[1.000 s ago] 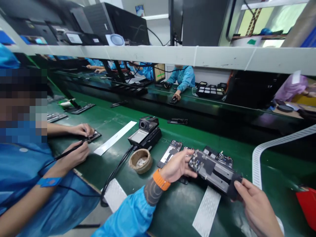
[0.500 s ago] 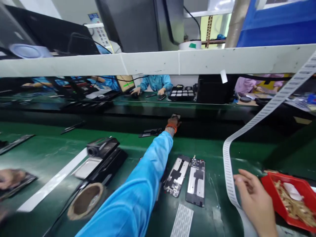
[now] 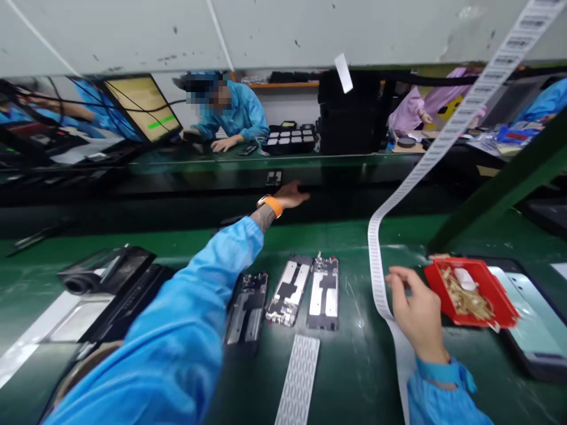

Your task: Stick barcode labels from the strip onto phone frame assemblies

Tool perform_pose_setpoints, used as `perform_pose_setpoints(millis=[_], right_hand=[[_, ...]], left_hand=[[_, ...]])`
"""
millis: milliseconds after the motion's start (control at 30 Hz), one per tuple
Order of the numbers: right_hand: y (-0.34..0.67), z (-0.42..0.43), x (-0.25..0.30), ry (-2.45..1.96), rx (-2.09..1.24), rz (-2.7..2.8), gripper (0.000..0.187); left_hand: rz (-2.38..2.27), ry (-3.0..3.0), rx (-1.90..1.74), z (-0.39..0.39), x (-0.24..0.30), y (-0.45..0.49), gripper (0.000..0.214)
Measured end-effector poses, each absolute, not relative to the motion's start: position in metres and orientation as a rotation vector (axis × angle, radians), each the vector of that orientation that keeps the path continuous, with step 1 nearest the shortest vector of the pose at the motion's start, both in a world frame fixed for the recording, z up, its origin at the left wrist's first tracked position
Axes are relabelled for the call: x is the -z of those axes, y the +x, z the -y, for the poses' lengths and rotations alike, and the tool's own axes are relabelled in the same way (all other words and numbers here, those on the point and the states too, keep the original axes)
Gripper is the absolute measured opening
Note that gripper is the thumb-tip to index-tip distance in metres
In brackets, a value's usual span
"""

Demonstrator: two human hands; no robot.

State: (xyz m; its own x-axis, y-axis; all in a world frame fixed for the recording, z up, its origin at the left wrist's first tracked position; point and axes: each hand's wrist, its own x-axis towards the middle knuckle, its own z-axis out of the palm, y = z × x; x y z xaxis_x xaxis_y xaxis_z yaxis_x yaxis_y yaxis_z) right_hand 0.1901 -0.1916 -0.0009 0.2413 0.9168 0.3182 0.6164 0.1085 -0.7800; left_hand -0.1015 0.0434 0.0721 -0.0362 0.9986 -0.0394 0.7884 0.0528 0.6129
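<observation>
Green bench [image 3: 354, 372]: three opened phones [image 3: 289, 290] side by side, patterned pale sheet [image 3: 297, 378] nearer, black device [image 3: 137, 295] at left.

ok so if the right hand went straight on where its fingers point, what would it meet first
Probably the white label strip, which runs just beyond the fingers of the right hand; depth is unclear from this one view, so it might pass over it.

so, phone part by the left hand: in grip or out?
Out. The phone part lies on the dark surface; the left hand is beside it, not closed around it.
</observation>
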Motion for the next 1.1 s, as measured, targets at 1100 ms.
perform_pose_setpoints(millis=[1100], right_hand=[[0.236,0.252,0.067,-1.437,-0.077,2.243,0.024]], left_hand=[[-0.879,2.419,-0.677,0.185,0.055,0.039,0.049]])
